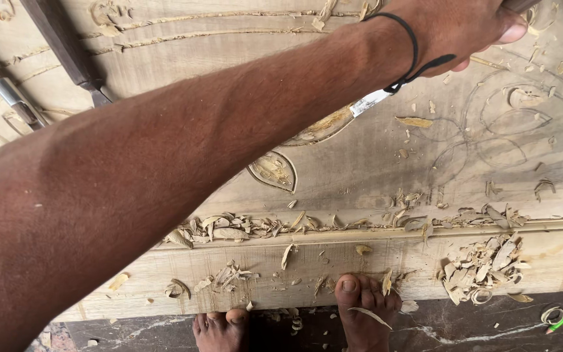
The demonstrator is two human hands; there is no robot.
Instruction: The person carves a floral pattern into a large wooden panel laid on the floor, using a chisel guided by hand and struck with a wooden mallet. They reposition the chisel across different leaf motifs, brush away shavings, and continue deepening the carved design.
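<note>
Left hand [464, 29]: closed around a steel-bladed carving chisel [371, 103]
Chisel tip: on pale carved wooden panel [373, 169]
Right hand: out of view
Pale curled wood shavings [480, 267]: along panel's edge

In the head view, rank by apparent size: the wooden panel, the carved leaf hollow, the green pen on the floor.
1. wooden panel, filling most of the view.
2. carved leaf hollow.
3. green pen, smallest, though it lies at the frame edge and lower on the floor, so the last two are less sure.
</note>
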